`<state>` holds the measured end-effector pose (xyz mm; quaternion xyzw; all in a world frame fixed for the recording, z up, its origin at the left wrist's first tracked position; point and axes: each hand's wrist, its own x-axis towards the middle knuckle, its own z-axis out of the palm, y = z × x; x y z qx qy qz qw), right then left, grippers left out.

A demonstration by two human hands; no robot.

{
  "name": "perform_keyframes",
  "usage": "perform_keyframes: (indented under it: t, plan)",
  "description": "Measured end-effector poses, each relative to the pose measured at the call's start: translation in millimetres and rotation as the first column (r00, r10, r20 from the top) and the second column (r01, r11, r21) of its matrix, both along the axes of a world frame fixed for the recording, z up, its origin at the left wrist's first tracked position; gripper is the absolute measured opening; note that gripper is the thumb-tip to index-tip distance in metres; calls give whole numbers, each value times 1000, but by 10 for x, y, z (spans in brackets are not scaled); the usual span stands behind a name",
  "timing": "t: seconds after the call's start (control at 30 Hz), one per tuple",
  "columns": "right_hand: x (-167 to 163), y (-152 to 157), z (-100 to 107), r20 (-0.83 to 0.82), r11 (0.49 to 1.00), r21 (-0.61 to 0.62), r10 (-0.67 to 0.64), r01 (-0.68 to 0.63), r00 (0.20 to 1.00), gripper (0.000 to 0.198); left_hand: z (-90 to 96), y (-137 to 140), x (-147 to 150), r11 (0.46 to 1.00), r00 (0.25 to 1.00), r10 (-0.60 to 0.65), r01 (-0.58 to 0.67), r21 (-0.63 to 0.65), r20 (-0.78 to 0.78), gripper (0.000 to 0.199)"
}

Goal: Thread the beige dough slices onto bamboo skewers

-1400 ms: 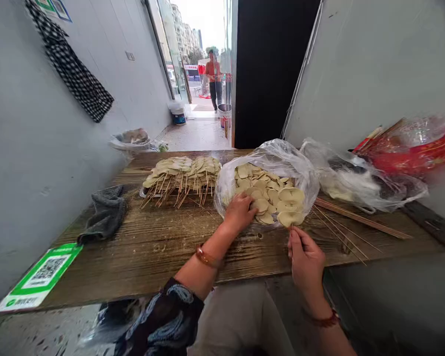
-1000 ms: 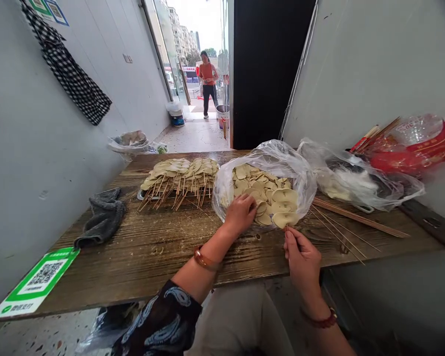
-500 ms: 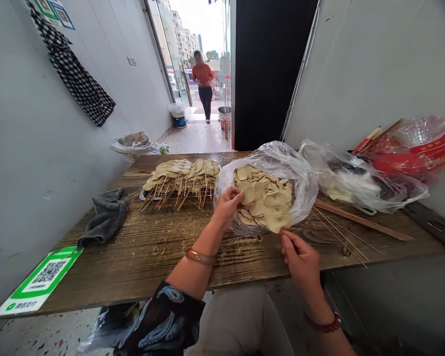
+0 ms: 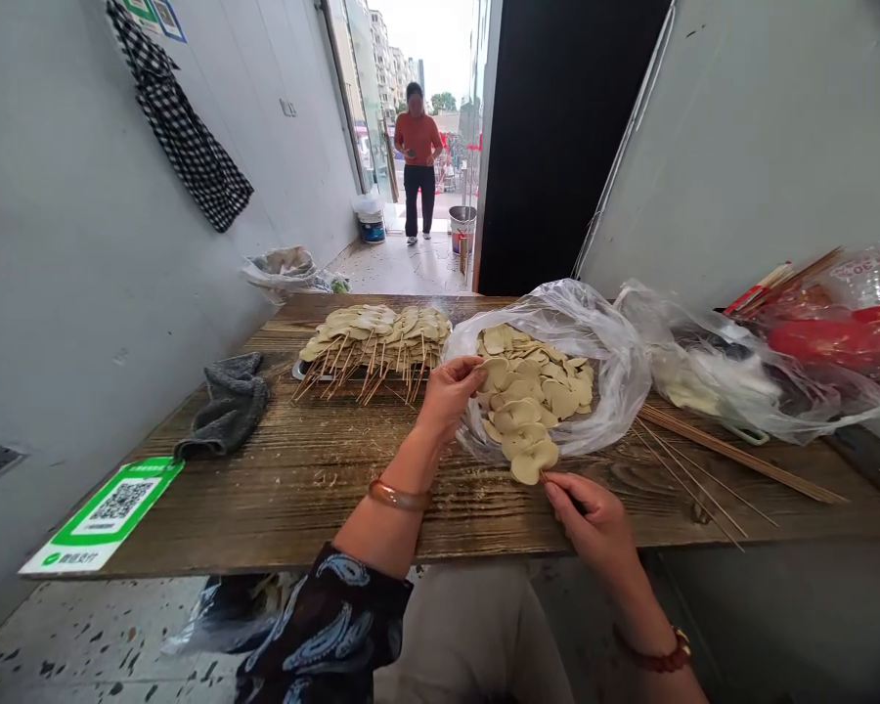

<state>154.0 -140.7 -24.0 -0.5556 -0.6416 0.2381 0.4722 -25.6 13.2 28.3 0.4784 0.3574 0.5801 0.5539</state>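
Note:
My left hand (image 4: 451, 393) pinches the edge of a thin, round, pale-yellow slice (image 4: 494, 374), which looks like potato, over the left side of an open plastic bag (image 4: 616, 411). Between thumb and fingers, my right hand (image 4: 588, 510) grips the bottom end of a skewer (image 4: 544, 476). Several slices threaded on that skewer (image 4: 534, 462) overlap in a row slanting up toward my left hand. Their upper end lies against the loose slices (image 4: 568, 393) in the bag, and the skewer's far tip is hidden.
Left of the bag, filled skewers (image 4: 381, 337) are piled on a metal tray (image 4: 298, 371). Bare skewers (image 4: 740, 452) lie at the right beside more plastic bags (image 4: 792, 401). A grey cloth (image 4: 227, 406) and a QR-code card (image 4: 107, 513) lie left. A person (image 4: 418, 161) stands in the doorway.
My right hand has brought the threaded skewer left and slightly nearer me. My left hand still pinches a slice by the bag. The view has shifted, and the person in the doorway has changed stance.

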Motion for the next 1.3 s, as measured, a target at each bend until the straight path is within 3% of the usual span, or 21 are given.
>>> perform_keyframes:
  t: [0.73, 1.1, 1.3]
  plan:
    - [-35, 17, 37, 43, 999, 33, -15, 13, 999, 27, 54, -26, -10, 996, 996, 48, -41, 85, -77, 23]
    - [-55, 40, 17, 52, 997, 64, -36, 32, 998, 26, 41, -70, 58, 991, 970, 39, -8, 132, -239, 16]
    - [-54, 26, 12, 46, 996, 79, -50, 46, 998, 26, 12, -66, 72, 998, 990, -2, 11, 69, -140, 21]
